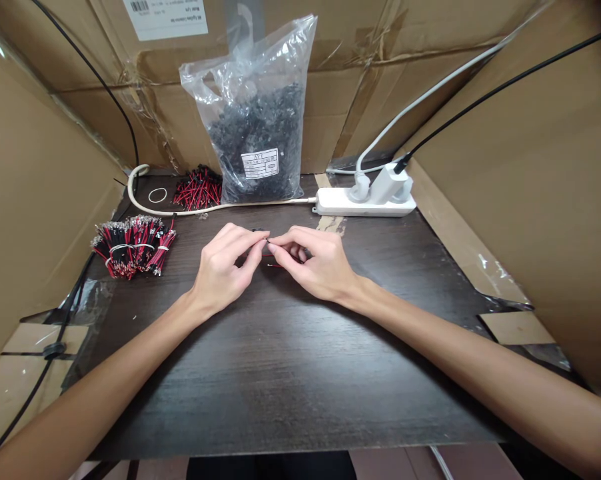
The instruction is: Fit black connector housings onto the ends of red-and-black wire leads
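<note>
My left hand (230,261) and my right hand (320,261) meet over the middle of the table, thumbs and forefingers pinched together. Between the left fingertips is a small black piece (267,241), mostly covered. A thin red and black wire (274,265) shows beneath my right hand, whose fingertips close on it at the pinch; its other end is hidden by the fingers. Left of the hands lie bundles of red and black wires (130,247), held with white bands. Behind them is a loose pile of similar wires (198,189).
A clear plastic bag of small black parts (258,127) leans on the cardboard back wall (330,113). A white power strip (365,202) with plugs stands at the right, its cable running left. A white rubber band (157,195) lies behind the bundles on the dark table (290,380). Cardboard walls enclose both sides.
</note>
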Action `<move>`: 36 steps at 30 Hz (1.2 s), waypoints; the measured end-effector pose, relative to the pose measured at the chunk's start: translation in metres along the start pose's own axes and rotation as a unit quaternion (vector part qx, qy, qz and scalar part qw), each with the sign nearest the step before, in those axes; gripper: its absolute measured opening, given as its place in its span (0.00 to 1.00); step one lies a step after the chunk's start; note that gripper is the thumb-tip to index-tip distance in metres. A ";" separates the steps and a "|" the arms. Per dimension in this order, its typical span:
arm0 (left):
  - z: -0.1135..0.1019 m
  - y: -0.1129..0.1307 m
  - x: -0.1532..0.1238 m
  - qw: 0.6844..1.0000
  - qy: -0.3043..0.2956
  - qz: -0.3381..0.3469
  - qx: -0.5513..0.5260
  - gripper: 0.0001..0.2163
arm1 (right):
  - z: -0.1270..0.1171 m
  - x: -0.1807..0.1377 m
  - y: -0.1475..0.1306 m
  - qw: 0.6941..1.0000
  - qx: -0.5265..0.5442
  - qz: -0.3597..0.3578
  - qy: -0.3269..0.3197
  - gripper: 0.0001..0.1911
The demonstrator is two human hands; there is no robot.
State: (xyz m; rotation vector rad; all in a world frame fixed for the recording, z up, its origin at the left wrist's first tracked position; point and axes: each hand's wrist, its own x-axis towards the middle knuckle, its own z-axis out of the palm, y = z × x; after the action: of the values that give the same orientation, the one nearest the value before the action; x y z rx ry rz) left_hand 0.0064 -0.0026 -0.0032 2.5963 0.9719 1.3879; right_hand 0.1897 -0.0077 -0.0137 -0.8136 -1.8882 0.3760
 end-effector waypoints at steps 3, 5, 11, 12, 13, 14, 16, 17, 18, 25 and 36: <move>0.000 -0.001 0.000 1.000 -0.005 -0.009 -0.003 0.08 | 0.000 0.000 -0.001 1.000 0.003 0.017 0.005 0.05; 0.000 -0.001 0.000 1.000 -0.005 -0.011 -0.002 0.07 | -0.001 0.000 -0.001 1.000 0.004 0.027 0.005 0.05; 0.000 0.000 0.000 1.000 -0.004 -0.018 0.005 0.08 | -0.001 0.001 -0.001 0.999 0.010 0.046 0.005 0.05; 0.000 0.000 0.000 1.000 -0.006 -0.022 0.006 0.08 | -0.001 0.001 -0.001 0.999 0.012 0.047 0.006 0.05; -0.001 0.000 0.000 1.000 -0.007 -0.024 0.006 0.08 | 0.000 0.001 -0.001 0.999 0.014 0.046 0.007 0.04; -0.001 0.000 0.000 1.000 -0.007 -0.025 0.006 0.08 | 0.000 0.001 -0.001 0.999 0.015 0.044 0.008 0.04; -0.001 0.001 0.000 1.000 -0.004 -0.027 0.007 0.08 | 0.000 0.001 -0.001 0.999 0.013 0.036 0.005 0.04; -0.001 0.001 0.000 1.000 -0.001 -0.029 0.008 0.07 | 0.000 0.001 -0.001 0.999 0.012 0.030 0.002 0.04; -0.001 0.001 0.000 0.999 0.001 -0.030 0.010 0.07 | 0.000 0.000 -0.001 1.000 0.011 0.023 -0.002 0.05; 0.000 0.002 -0.002 0.999 -0.001 -0.016 0.030 0.07 | 0.000 -0.001 0.001 1.000 -0.001 -0.021 -0.019 0.06; 0.000 0.001 -0.002 0.999 -0.001 -0.018 0.028 0.08 | 0.000 -0.001 0.000 0.999 0.018 0.014 -0.026 0.06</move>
State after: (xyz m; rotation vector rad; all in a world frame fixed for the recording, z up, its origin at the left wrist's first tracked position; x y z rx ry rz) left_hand 0.0056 -0.0046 -0.0045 2.6058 1.0656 1.3689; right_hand 0.1898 -0.0080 -0.0142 -0.8133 -1.9145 0.4512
